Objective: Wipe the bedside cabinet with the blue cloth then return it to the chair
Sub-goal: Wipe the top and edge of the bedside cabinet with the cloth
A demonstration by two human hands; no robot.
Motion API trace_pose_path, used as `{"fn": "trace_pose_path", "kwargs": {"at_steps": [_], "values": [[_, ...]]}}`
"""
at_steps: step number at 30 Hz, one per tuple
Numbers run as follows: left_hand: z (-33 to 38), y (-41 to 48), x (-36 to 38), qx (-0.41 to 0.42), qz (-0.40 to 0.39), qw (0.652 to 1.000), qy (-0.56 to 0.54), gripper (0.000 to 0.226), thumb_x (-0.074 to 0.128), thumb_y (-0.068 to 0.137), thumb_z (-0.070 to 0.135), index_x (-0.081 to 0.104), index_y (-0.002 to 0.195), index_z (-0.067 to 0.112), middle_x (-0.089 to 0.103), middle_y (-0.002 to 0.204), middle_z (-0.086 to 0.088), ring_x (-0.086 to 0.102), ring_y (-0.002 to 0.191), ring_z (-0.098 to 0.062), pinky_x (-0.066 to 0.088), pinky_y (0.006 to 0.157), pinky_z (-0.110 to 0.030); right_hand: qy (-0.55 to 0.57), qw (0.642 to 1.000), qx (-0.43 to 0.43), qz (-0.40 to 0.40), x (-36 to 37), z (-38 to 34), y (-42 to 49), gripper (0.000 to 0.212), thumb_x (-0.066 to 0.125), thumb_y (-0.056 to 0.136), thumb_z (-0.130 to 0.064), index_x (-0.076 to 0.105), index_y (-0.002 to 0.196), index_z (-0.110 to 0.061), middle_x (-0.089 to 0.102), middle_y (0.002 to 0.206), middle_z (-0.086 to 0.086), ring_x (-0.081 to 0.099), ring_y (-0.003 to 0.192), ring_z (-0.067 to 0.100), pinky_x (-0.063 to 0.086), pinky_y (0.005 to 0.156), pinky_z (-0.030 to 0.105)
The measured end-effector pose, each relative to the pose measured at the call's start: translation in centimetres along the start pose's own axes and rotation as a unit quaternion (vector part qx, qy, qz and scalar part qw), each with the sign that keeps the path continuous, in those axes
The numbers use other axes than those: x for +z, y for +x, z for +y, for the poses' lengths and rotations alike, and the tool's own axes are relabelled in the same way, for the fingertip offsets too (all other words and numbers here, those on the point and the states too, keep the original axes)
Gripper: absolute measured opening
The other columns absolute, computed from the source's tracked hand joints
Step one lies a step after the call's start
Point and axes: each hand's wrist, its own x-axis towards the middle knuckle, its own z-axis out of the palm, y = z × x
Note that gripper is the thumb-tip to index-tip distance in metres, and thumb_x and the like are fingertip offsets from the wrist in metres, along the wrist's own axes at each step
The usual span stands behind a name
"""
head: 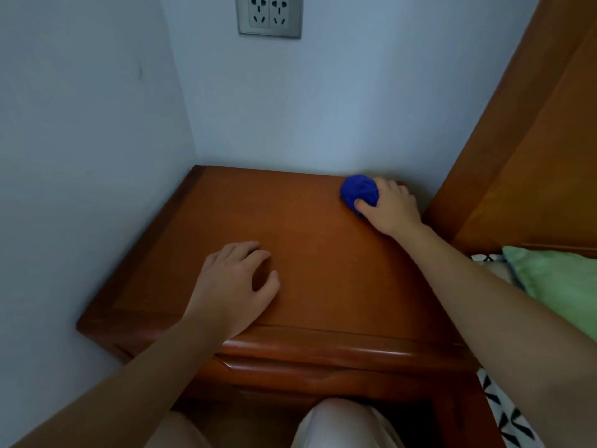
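**Blue cloth pressed at far right corner of cabinet top**

The right hand [389, 203] is seen reaching out over the bedside cabinet [300, 253], arm extended from the lower right. The blue cloth [359, 193] is bunched into a ball and gripped by this hand, fingers curled over it, thumb pressed against its near side. Cloth and hand are held against the wooden surface at its far right corner, close to the back wall [323, 92].

The left hand [237, 286] is laid palm-down on the surface, nearer the body and well apart from the cloth, to the left of the right hand. Its fingers are loosely spread and slightly curled; nothing is held in it.

Just to the right of the right hand, a wooden headboard [533, 140] is seen rising. Below that, beside the right forearm, a green pillow [562, 286] is noted, with a black-and-white patterned fabric [513, 418] under it. A double wall socket [269, 16] is mounted high above both hands. Pale trousers [342, 425] are visible at the bottom edge, beneath the cabinet's front lip.
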Motion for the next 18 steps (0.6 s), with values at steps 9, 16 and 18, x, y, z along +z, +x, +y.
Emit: {"fn": "trace_pose_path", "kwargs": {"at_steps": [9, 16, 18], "values": [[0.0, 0.1, 0.2, 0.001, 0.005, 1.000, 0.001, 0.056, 0.035, 0.089, 0.059, 0.062, 0.127, 0.028, 0.055, 0.138, 0.008, 0.043, 0.132, -0.012, 0.031, 0.111, -0.039, 0.000, 1.000, -0.012, -0.010, 0.7, -1.4, 1.7, 0.073, 0.053, 0.091, -0.064, 0.039, 0.152, -0.027, 0.051, 0.146, 0.013, 0.045, 0.131, 0.041, 0.037, 0.107, 0.051], [0.2, -0.1, -0.1, -0.001, 0.001, 1.000, -0.004, 0.058, 0.035, 0.089, 0.059, 0.063, 0.128, 0.026, 0.057, 0.138, 0.004, 0.045, 0.132, -0.014, 0.034, 0.109, -0.041, 0.022, 0.995, -0.097, -0.019, -0.8, -2.5, -7.4, 0.070, 0.058, 0.091, -0.060, 0.042, 0.151, -0.029, 0.052, 0.146, 0.003, 0.047, 0.132, 0.032, 0.038, 0.108, 0.044], [0.2, -0.1, -0.2, -0.002, -0.006, 1.000, 0.000, 0.058, 0.036, 0.091, 0.059, 0.062, 0.130, 0.026, 0.056, 0.140, 0.003, 0.044, 0.133, -0.015, 0.035, 0.110, -0.042, 0.030, 0.992, -0.124, -0.020, -1.2, -2.8, -10.7, 0.070, 0.058, 0.091, -0.060, 0.041, 0.151, -0.029, 0.052, 0.146, 0.000, 0.046, 0.132, 0.028, 0.037, 0.109, 0.043]]}}
